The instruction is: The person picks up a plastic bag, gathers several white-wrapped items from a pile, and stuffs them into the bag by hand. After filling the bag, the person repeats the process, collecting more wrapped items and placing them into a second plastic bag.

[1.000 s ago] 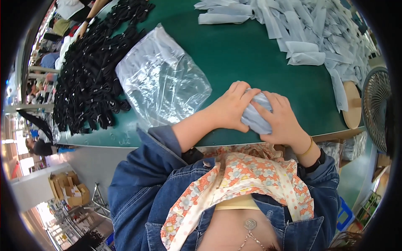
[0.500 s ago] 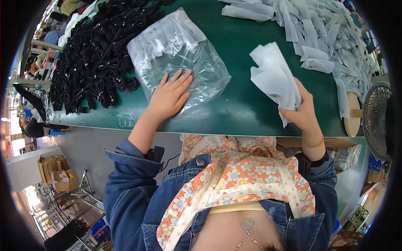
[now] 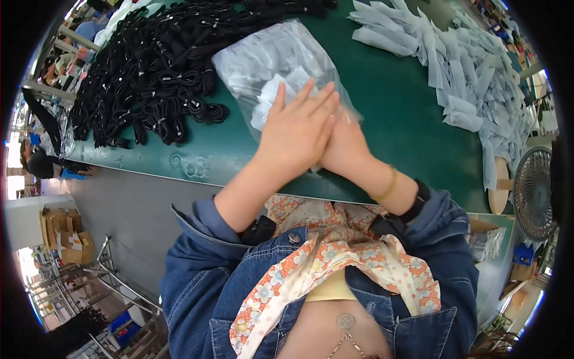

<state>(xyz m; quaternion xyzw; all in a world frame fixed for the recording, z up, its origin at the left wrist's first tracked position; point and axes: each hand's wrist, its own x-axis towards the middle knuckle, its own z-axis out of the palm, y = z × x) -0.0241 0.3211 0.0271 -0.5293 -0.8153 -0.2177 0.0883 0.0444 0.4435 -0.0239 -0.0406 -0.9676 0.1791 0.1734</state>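
A clear plastic bag [image 3: 296,45], packed at its far end with white translucent pouches, lies on the green table. My left hand [image 3: 293,128] rests flat on the bag's near part with fingers spread, partly over my right hand. My right hand [image 3: 348,140] reaches in at the bag's near end, under the film. Its fingers are hidden by the left hand and the plastic, so its grip does not show. A stack of white pouches [image 3: 263,107] shows through the film beside the left fingers.
Bundled black cables [image 3: 149,78] are heaped on the left of the green table [image 3: 394,149]. Loose pale pouches [image 3: 472,84] pile up at the right. A fan [image 3: 534,191] stands by the right edge, beside a round wooden piece [image 3: 498,185]. Cardboard boxes [image 3: 69,236] sit lower left.
My right hand has brought the white pouches left from the bare tabletop into the bag's near end. The bag, with my left hand on it, appears further right in view; the view has shifted too.
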